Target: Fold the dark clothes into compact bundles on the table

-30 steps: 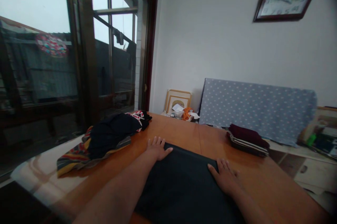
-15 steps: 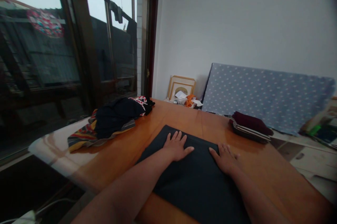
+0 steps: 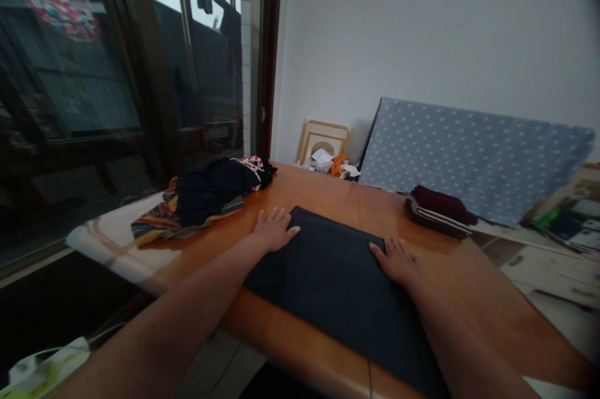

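A dark folded garment point(image 3: 332, 280) lies flat on the wooden table point(image 3: 328, 192) in front of me. My left hand point(image 3: 272, 230) rests flat at the garment's far left corner, fingers stretched out, partly on the wood. My right hand point(image 3: 396, 259) presses flat on the garment's far right edge, fingers spread. Neither hand holds anything.
A heap of unfolded clothes point(image 3: 201, 196), dark on top with striped cloth below, lies at the table's left. A small folded stack point(image 3: 440, 208) with a maroon piece on top sits at the far right. Behind stand a dotted blue board point(image 3: 469, 158), picture frames point(image 3: 323, 142) and a large window point(image 3: 117, 74).
My left hand slid from the middle of the garment's far edge out to its left corner. The right hand stayed at the right edge. The camera tipped further down.
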Action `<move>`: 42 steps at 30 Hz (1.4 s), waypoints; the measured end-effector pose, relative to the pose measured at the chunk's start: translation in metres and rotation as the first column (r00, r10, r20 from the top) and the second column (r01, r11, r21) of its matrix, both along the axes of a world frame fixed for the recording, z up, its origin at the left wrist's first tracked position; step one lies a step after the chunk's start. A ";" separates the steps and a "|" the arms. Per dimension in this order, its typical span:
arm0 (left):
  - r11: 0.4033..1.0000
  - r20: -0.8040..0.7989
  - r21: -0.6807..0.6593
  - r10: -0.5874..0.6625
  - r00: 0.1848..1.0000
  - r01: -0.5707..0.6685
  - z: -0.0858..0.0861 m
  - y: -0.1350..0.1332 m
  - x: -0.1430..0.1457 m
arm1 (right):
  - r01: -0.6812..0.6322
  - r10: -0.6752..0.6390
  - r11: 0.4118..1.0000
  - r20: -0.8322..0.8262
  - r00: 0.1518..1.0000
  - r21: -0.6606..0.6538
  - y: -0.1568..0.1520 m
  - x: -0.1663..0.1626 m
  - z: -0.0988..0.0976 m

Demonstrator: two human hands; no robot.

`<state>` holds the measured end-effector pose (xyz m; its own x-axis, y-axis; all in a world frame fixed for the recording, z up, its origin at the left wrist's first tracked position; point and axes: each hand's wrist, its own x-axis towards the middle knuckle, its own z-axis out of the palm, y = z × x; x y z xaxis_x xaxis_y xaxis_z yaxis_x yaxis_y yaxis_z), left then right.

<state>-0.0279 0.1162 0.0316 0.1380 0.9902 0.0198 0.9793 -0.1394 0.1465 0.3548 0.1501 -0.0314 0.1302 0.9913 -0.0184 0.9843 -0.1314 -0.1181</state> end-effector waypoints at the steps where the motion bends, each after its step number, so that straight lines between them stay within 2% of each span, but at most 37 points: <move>1: 1.000 0.014 0.017 -0.020 1.000 0.020 0.001 -0.007 0.000 | 0.000 0.000 1.000 0.001 1.000 -0.003 0.000 0.000 0.000; 5: 0.983 0.054 0.040 -0.180 0.982 0.178 -0.002 -0.039 0.005 | -0.003 0.003 1.000 0.012 1.000 -0.020 0.001 0.001 0.001; 7: 0.975 0.054 0.025 -0.222 0.973 0.221 -0.007 -0.052 0.006 | -0.010 0.010 1.000 0.011 1.000 -0.028 0.001 0.002 0.002; 12: 0.979 0.045 0.038 -0.200 0.979 0.198 -0.015 -0.061 0.005 | -0.010 0.010 0.999 0.000 1.000 -0.040 -0.001 0.003 0.003; 19: 0.978 0.042 0.063 -0.200 0.979 0.197 -0.015 -0.061 0.005 | 0.040 -0.040 0.999 0.012 0.999 -0.036 0.003 0.011 0.001; 23: 0.980 0.049 0.063 -0.190 0.981 0.186 -0.014 -0.063 0.006 | 0.104 -0.104 0.994 0.023 0.994 -0.013 -0.004 0.009 0.014; 26: 0.981 0.046 0.061 -0.188 0.981 0.185 -0.014 -0.063 0.006 | 0.091 -0.091 0.996 0.019 0.996 0.022 -0.030 -0.021 0.033; 30: 0.977 0.021 0.093 -0.194 0.981 0.191 -0.019 -0.059 0.006 | -0.165 0.165 0.986 -0.045 0.985 0.007 -0.090 -0.092 0.053; 32: 0.975 0.002 0.108 -0.196 0.981 0.195 -0.023 -0.054 0.006 | -0.292 0.293 0.956 -0.093 0.952 0.024 -0.118 -0.123 0.055; 34: 0.970 -0.019 0.122 -0.210 0.978 0.211 -0.027 -0.050 0.005 | -0.347 0.348 0.937 -0.125 0.929 0.035 -0.140 -0.142 0.052; 37: 0.967 -0.046 0.131 -0.214 0.976 0.218 -0.031 -0.046 0.005 | -0.299 0.301 0.954 -0.147 0.942 0.037 -0.159 -0.143 0.048; 42: 0.971 -0.082 0.123 -0.196 0.977 0.205 -0.029 -0.044 0.005 | -0.171 0.174 0.985 -0.154 0.973 0.034 -0.174 -0.104 0.044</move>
<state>-0.0224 0.0724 0.0025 0.3394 0.9316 0.1300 0.9363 -0.3478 0.0479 0.2503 -0.0240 0.0127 -0.0457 0.9989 -0.0045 0.9612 0.0428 -0.2725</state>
